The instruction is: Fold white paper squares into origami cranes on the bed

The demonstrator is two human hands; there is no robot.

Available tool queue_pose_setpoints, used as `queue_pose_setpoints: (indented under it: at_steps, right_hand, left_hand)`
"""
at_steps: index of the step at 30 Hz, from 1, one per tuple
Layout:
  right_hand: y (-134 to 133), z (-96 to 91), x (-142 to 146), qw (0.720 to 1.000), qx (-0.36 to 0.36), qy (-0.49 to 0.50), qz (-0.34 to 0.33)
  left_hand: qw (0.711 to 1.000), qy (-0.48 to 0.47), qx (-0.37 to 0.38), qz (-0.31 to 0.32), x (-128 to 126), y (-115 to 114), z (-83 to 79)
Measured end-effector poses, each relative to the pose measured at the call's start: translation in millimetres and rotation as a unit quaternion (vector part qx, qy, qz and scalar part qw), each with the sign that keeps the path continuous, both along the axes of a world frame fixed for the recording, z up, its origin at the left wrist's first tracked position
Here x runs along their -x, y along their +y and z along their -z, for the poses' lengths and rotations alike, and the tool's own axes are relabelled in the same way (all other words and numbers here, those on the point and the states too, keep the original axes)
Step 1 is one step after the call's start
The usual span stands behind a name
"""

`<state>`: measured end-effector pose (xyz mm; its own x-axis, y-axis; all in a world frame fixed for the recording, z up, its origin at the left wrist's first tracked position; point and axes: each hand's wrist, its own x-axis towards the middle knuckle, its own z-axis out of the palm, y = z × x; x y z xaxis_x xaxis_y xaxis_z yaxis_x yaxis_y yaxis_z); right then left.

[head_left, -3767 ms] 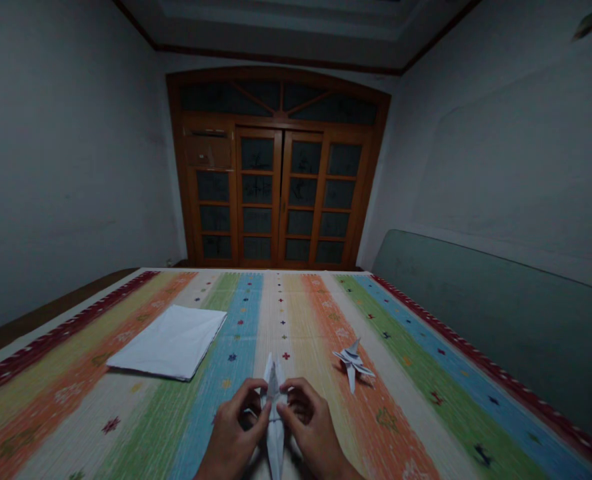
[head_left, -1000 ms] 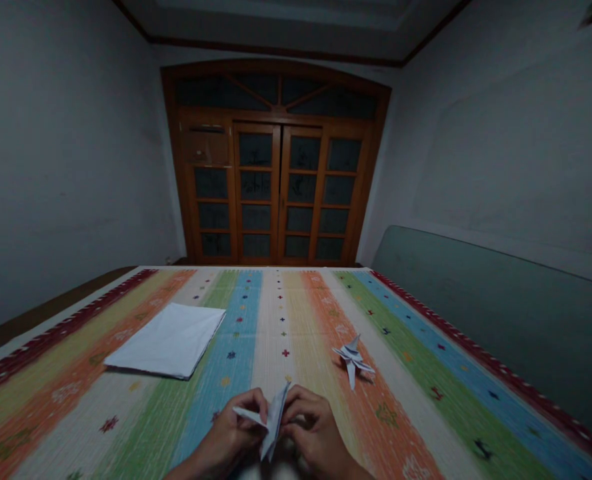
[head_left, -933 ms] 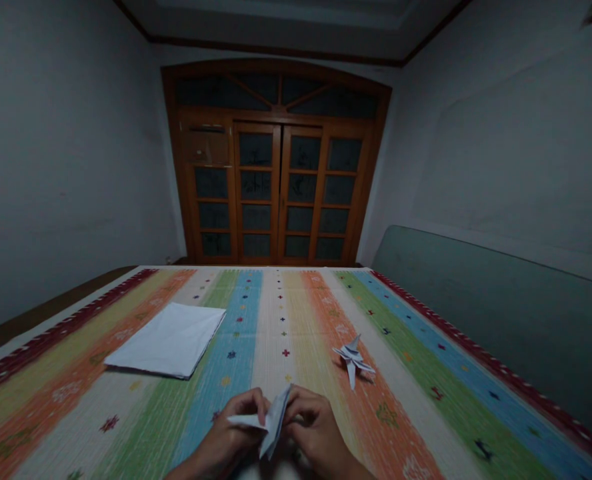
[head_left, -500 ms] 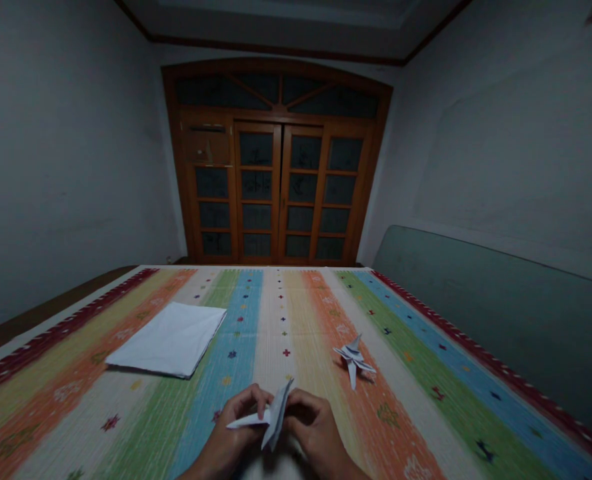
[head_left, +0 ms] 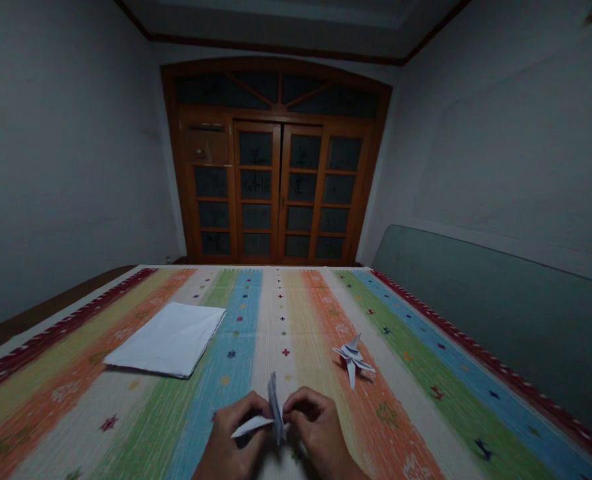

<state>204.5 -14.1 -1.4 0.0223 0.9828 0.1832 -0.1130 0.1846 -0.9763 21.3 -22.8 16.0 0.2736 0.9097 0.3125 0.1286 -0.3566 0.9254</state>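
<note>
A small folded paper piece (head_left: 276,410), an origami form with a pointed white flap toward the left, is held low over the near side of the table. My left hand (head_left: 236,437) is closed around its left part, thumb and fingers pinching beside the flap. On the other side, my right hand (head_left: 319,430) has thumb and fingertips closed on what looks like a small tip of the same paper. Fingers partly hide the fold's lower end. Beyond my right hand, a finished-looking origami figure (head_left: 353,360) with several pointed arms stands on the cloth.
A stack of white square paper (head_left: 169,340) lies to the left on the striped tablecloth (head_left: 271,333). A pale green board or backrest (head_left: 496,313) runs along the right side. Wooden doors with glass panes (head_left: 281,187) stand behind the table.
The folded paper has turned from a rightward slant to nearly upright, leaning slightly left. My left hand has shifted a little to the right; my right hand keeps nearly the same place.
</note>
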Motion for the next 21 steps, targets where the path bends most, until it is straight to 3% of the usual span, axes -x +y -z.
queue_pose_setpoints:
  at_steps: [5,10,16,21]
  right_hand:
    - [-1,-3.5,-3,0.998,-0.030,-0.027,0.038]
    - [-1,-1.6,-4,0.998,-0.037,-0.040,0.019]
    - [-3,3.0,-1,0.998,-0.047,-0.033,-0.004]
    - [-3,3.9,2,0.999,-0.041,-0.028,-0.022]
  left_hand:
    - [1.000,0.013,-0.011,0.006,2,-3,3.3]
    - [0.994,0.093,-0.054,0.022,4,5,3.6]
    - [0.993,0.077,-0.083,-0.023,7,7,2.8]
    - [0.994,0.057,-0.088,-0.015,11,7,2.3]
